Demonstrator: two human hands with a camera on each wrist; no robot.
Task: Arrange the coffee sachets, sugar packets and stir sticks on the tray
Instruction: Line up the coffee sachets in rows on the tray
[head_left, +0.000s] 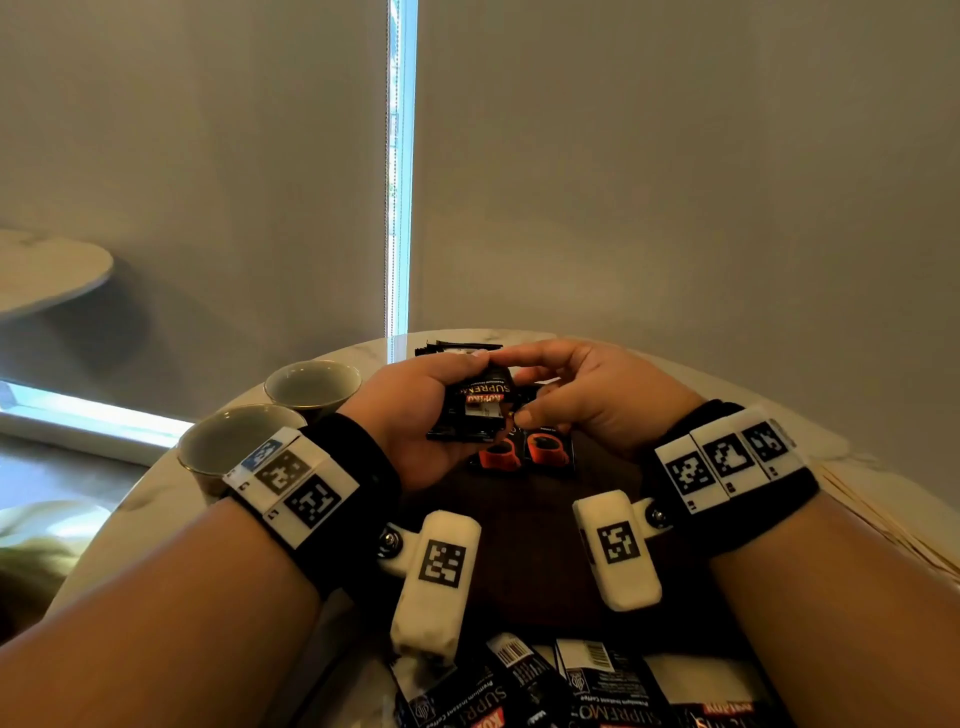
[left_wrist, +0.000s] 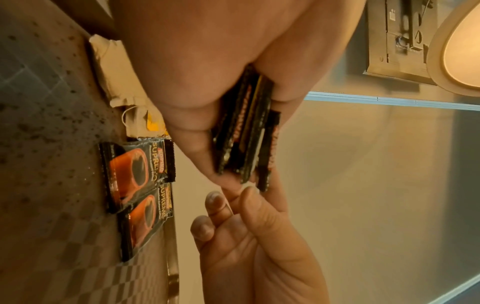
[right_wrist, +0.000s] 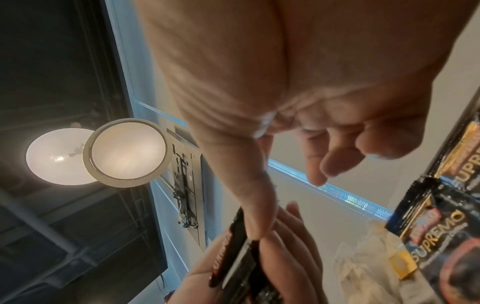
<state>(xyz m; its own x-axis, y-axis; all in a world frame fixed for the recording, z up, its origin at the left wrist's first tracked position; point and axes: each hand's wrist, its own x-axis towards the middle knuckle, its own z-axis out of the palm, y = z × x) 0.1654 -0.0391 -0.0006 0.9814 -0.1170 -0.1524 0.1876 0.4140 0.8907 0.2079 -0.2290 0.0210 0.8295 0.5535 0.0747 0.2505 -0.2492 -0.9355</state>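
My left hand (head_left: 441, 382) grips a small stack of black coffee sachets (head_left: 475, 410) edge-on above the dark tray (head_left: 524, 551). The right hand (head_left: 524, 387) meets it from the right, its thumb and forefinger pinching the near end of the coffee sachet stack (left_wrist: 245, 131). In the right wrist view the thumb (right_wrist: 259, 207) presses on the stack's edge (right_wrist: 233, 248). Two sachets with orange cups (head_left: 524, 451) lie side by side on the tray under the hands, also the two flat sachets (left_wrist: 137, 179) in the left wrist view. Thin wooden stir sticks (head_left: 893, 530) lie at the table's right edge.
More loose sachets (head_left: 545, 686) lie at the near edge, and another few (head_left: 457, 347) at the far edge. Two empty cups (head_left: 311, 384) (head_left: 234, 441) stand on the left of the round marble table (head_left: 779, 431). Pale paper packets (left_wrist: 116, 78) lie on the tray beside the flat sachets.
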